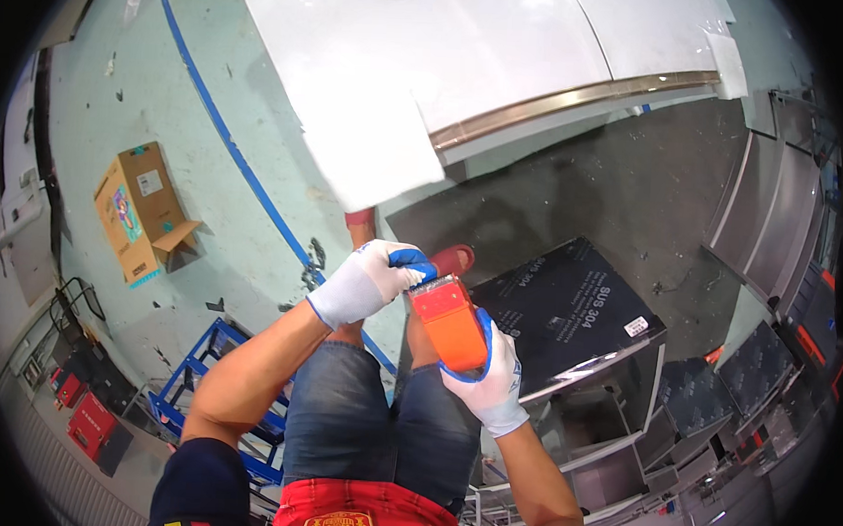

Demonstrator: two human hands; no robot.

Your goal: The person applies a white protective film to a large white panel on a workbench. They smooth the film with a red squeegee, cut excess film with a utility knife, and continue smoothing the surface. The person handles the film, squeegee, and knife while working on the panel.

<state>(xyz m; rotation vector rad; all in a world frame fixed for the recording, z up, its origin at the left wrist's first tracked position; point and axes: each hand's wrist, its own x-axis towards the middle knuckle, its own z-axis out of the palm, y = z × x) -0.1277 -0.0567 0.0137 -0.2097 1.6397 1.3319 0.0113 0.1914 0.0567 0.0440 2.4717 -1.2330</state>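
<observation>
In front of my lap my right hand (494, 379), in a white glove with blue on the fingers, grips an orange box-like thing (451, 335). Its upper end is red with a silvery, rough-looking edge; I cannot tell its exact kind. My left hand (369, 278), gloved alike, has its fingers curled together at that silvery edge. Whatever the left fingers pinch, if anything, is hidden. Above both hands lies a large white panel (355, 63) with a metal strip (579, 101) along its near side and white sheeting at the corner.
A black-filmed metal cabinet (570, 312) stands close to my right hand. On the floor to the left is an open cardboard box (141, 213), beside a blue floor line (212, 113). A blue metal frame (191, 375) is near my left elbow. Metal panels (768, 198) lean at the far right.
</observation>
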